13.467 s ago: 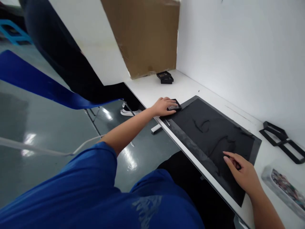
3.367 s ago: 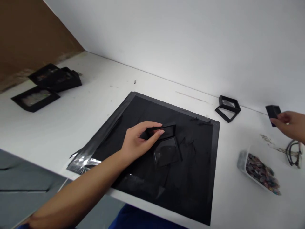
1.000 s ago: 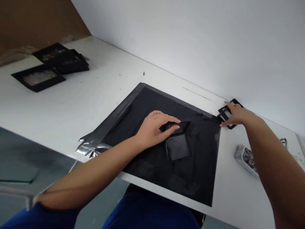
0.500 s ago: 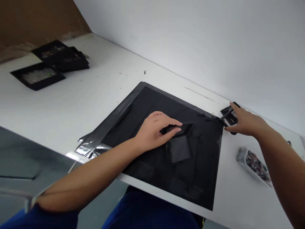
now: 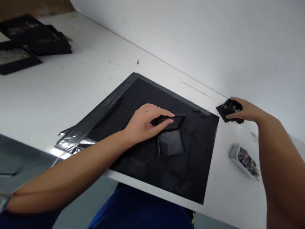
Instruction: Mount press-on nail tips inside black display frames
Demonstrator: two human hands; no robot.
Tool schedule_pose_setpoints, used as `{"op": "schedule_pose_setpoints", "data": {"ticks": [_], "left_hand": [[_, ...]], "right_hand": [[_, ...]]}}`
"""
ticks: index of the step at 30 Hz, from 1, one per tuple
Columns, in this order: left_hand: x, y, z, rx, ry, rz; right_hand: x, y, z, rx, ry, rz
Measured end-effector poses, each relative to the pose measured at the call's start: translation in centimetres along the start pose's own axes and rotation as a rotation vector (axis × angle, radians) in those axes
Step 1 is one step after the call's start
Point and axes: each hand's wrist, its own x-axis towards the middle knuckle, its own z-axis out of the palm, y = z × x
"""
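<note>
On the black mat my left hand pinches the raised lid part of a small black case, thumb and forefinger at its edge. The case's flat half, with a dark glossy square, faces up toward me. Beyond the mat's right corner, my right hand has its thumb and fingers around a black holder near the wall. The dark tool seen earlier is not visible in it; whether the fingers grip anything inside is hidden.
A clear tub of small mixed pieces stands right of the mat. Several black trays lie at the far left. Shiny clear tape covers the mat's left corner. A white wall rises behind the table.
My right hand has left the slim dark tool's earlier position and now lies over the black holder. My left hand stays at the case. The whole view has shifted, moving the scene leftward and up.
</note>
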Motion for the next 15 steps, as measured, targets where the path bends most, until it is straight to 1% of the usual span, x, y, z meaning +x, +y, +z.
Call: {"op": "schedule_pose_setpoints", "data": {"ticks": [5,10,12,15], "left_hand": [[0.0,-0.1,0.2,-0.035,0.026,0.012],[0.0,-0.2,0.3,-0.014,0.031,0.026],[0.0,-0.3,0.2,0.003,0.043,0.024],[0.0,-0.4,0.1,0.008,0.027,0.010]], "right_hand": [[0.2,-0.1,0.0,-0.026,0.047,-0.002],[0.7,-1.2,0.0,-0.147,0.004,0.020],[1.1,-1.7,0.3,-0.210,0.003,0.032],[1.7,-2.2,1.1,-0.278,0.036,0.068]]}}
